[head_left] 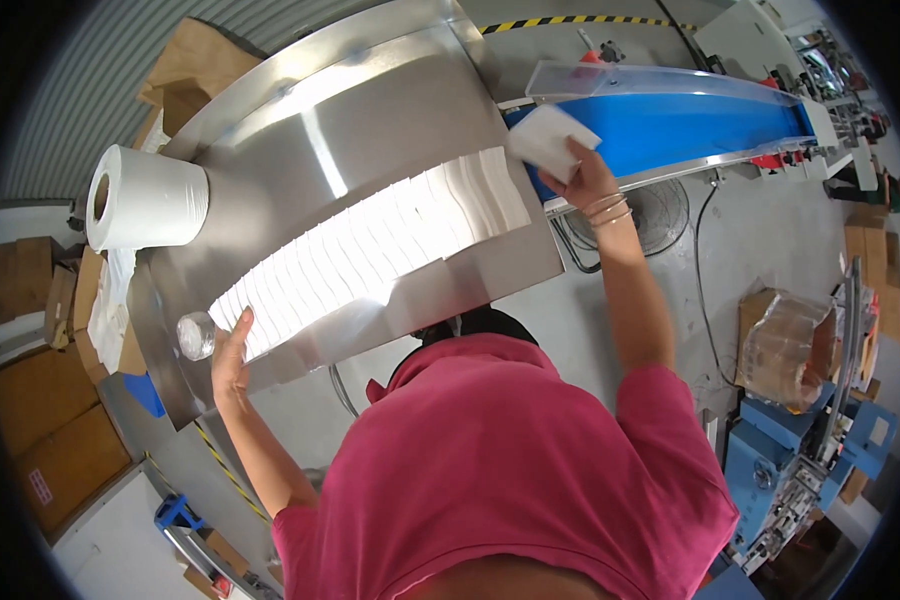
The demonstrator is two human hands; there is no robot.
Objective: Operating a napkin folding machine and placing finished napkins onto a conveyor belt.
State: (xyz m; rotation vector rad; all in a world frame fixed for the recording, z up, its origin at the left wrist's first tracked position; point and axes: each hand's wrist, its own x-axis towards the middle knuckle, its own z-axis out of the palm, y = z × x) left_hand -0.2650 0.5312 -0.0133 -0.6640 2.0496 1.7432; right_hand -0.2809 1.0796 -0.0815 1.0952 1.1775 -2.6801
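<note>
A long row of white folded paper stacks point(370, 240) stands close together on a steel table point(400, 110), curving from lower left to upper right. My left hand point(232, 352) rests against the row's near left end, its thumb along the last stack; the other fingers are partly hidden. Beside that hand lies a small clear-wrapped roll point(196, 336). At the upper right my right hand point(584, 178) grips a flat white paper stack point(550, 136), thumb on top. This stack is over the near end of a blue conveyor belt point(680, 125), past the row's right end.
A big white film roll point(150, 197) sits at the table's left side. Clear guards point(660, 78) edge the conveyor. Cardboard boxes point(65, 430) stand at left. On the right are a plastic-lined carton point(785, 350) and a blue machine point(770, 475). A cable point(700, 270) crosses the floor.
</note>
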